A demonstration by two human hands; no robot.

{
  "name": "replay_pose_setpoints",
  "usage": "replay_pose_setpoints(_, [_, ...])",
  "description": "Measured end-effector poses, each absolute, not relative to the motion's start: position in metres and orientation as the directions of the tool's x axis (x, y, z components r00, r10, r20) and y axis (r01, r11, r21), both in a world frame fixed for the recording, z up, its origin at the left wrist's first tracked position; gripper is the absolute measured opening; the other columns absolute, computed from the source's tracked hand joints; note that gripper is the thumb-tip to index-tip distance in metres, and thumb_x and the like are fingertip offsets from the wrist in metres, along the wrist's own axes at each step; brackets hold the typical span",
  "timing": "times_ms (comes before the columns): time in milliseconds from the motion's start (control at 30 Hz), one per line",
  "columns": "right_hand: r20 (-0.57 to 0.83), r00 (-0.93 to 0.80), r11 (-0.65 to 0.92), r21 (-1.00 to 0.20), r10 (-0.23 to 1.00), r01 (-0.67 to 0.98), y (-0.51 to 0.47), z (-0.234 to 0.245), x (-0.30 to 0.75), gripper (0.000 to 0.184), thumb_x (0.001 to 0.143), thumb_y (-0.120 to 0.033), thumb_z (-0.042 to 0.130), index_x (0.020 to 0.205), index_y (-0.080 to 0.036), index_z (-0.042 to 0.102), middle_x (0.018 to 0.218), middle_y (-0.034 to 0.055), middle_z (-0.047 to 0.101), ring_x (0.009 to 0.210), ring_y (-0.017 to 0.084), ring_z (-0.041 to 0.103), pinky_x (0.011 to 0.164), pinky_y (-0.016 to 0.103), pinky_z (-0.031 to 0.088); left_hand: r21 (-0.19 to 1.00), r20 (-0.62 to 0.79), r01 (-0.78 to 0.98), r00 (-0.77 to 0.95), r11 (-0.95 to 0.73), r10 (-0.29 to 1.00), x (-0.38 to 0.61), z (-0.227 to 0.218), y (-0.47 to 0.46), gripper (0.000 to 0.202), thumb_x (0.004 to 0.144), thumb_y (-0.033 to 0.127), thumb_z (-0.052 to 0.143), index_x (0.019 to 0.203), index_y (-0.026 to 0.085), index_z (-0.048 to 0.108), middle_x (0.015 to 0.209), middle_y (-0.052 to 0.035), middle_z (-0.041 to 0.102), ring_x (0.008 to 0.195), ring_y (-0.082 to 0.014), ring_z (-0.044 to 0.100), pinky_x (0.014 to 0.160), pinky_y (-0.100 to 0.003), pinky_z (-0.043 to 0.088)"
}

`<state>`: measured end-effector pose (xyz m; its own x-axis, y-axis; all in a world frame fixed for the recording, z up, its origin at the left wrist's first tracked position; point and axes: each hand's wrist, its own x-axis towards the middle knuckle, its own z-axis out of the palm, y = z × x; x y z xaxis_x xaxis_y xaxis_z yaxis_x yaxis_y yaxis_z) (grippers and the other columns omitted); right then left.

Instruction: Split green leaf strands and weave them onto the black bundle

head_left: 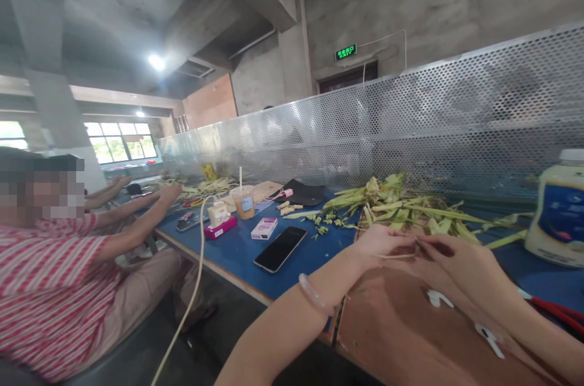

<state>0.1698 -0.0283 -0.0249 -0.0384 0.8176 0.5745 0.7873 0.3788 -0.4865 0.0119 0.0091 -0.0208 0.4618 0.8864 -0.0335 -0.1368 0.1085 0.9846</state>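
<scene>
My left hand [382, 242], with a pale bangle [314, 293] on its wrist, reaches over the brown board [378, 325]. Its fingers are closed, and a thin pale strand [398, 256] loops out just beneath them. My right hand [468, 259] comes from the right, thumb and forefinger pinched together at the left fingertips. What sits at the meeting point is too small to make out. Behind both hands lies a heap of yellow-green plant strips [424, 215]. Two white earbuds [438, 299] rest on the board below my right hand.
A black phone [280, 249], a small box [264, 228], a tissue pack [221, 227] and a drink cup [245, 203] stand on the blue table left. A large bottle [559, 209] is at right. A pale cord [197, 288] hangs across the table edge. Another person [50, 288] sits left.
</scene>
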Motion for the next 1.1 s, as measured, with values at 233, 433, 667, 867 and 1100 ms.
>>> replay_pose_setpoints(233, [0.56, -0.035, 0.374, -0.506, 0.828, 0.777, -0.031, -0.023, 0.171, 0.031, 0.072, -0.04, 0.04, 0.08, -0.023, 0.065, 0.082, 0.0042, 0.068, 0.074, 0.022, 0.061, 0.066, 0.031, 0.043, 0.961, -0.075, -0.19, 0.523, 0.201, 0.849, 0.012, -0.014, 0.004, 0.01, 0.069, 0.016, 0.064, 0.072, 0.007, 0.066, 0.069, -0.0072, 0.062, 0.064, -0.0138, 0.061, 0.078, -0.038, 0.049])
replay_pose_setpoints(433, [0.534, -0.027, 0.388, -0.578, 0.845, 0.718, -0.032, -0.019, 0.167, 0.027, 0.071, -0.038, 0.044, 0.079, -0.022, 0.064, 0.082, 0.0048, 0.068, 0.073, 0.022, 0.061, 0.068, 0.032, 0.045, 0.97, 0.014, -0.208, 0.575, 0.129, 0.818, 0.009, -0.018, 0.008, 0.017, 0.07, 0.022, 0.065, 0.08, 0.009, 0.066, 0.077, -0.0079, 0.063, 0.07, -0.0144, 0.06, 0.08, -0.039, 0.048])
replay_pose_setpoints(667, [0.525, -0.013, 0.443, -0.704, 0.851, 0.555, -0.03, -0.024, 0.167, 0.026, 0.072, -0.032, 0.051, 0.092, -0.018, 0.059, 0.09, 0.006, 0.067, 0.081, 0.019, 0.063, 0.076, 0.031, 0.048, 0.99, -0.005, -0.114, 0.558, 0.082, 0.83, 0.007, -0.022, 0.014, 0.025, 0.064, 0.028, 0.071, 0.082, 0.01, 0.066, 0.083, -0.0086, 0.065, 0.072, -0.0136, 0.06, 0.077, -0.033, 0.047])
replay_pose_setpoints(867, [0.585, -0.078, 0.494, -0.597, 0.807, 0.633, -0.036, -0.014, 0.165, 0.021, 0.076, -0.026, 0.047, 0.081, -0.022, 0.067, 0.087, 0.0041, 0.069, 0.08, 0.021, 0.062, 0.075, 0.035, 0.047, 0.993, 0.02, -0.106, 0.548, 0.046, 0.836, 0.006, -0.018, 0.012, 0.033, 0.058, 0.03, 0.075, 0.082, 0.009, 0.066, 0.079, -0.0079, 0.066, 0.067, -0.011, 0.061, 0.077, -0.03, 0.046])
replay_pose_setpoints(1100, [0.612, -0.074, 0.516, -0.588, 0.787, 0.623, -0.034, -0.017, 0.168, 0.021, 0.075, -0.023, 0.047, 0.08, -0.022, 0.068, 0.086, 0.0022, 0.069, 0.077, 0.018, 0.061, 0.073, 0.031, 0.047, 1.0, 0.025, -0.018, 0.437, -0.019, 0.899, 0.009, -0.01, 0.003, 0.033, 0.061, 0.037, 0.071, 0.08, 0.01, 0.065, 0.079, -0.009, 0.065, 0.071, -0.0147, 0.06, 0.071, -0.03, 0.047])
